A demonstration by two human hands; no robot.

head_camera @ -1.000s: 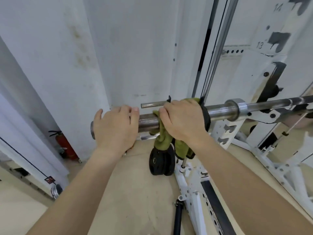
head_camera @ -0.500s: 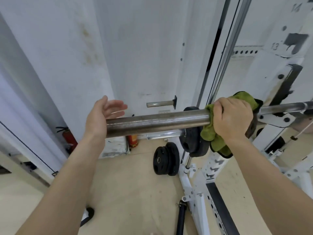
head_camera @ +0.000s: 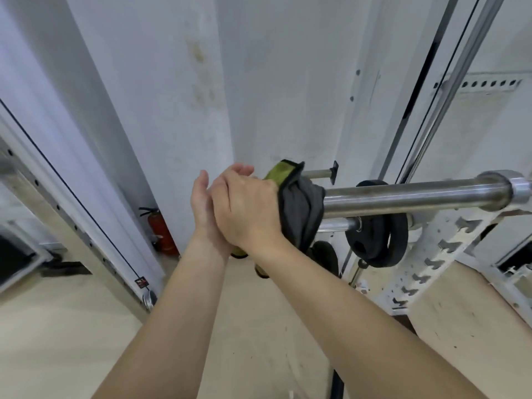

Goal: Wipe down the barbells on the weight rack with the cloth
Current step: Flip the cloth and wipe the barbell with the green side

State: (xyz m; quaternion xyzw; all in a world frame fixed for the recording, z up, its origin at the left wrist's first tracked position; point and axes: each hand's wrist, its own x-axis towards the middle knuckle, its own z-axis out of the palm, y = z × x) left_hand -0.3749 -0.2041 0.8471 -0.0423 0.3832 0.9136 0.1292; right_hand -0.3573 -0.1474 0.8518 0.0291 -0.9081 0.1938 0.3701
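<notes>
Both forearms reach in from the near edge and meet at centre frame. Right hand (head_camera: 247,208) is closed in a fist, grip wrapped over the cloth (head_camera: 299,208) at the left end of the barbell sleeve (head_camera: 403,197). Cloth is green on one face, grey on the other; it's bunched around the bar end, tail hanging below the wrist. Left hand (head_camera: 203,203) sits just left of the right hand, touching it, fingers loosely extended, grip open, holding nothing visible; whether its palm touches the bar end can't be told, the right hand hides it.

Barbell runs from the hands out to the right, roughly level, chrome collar (head_camera: 518,188) at the right frame edge. Just below and behind it, a black weight plate (head_camera: 377,240) hangs on a storage peg of the white rack upright (head_camera: 431,254). Floor is light-coloured.

Farther back: red fire extinguisher (head_camera: 157,226) standing against the white wall (head_camera: 172,96), left of the hands.
</notes>
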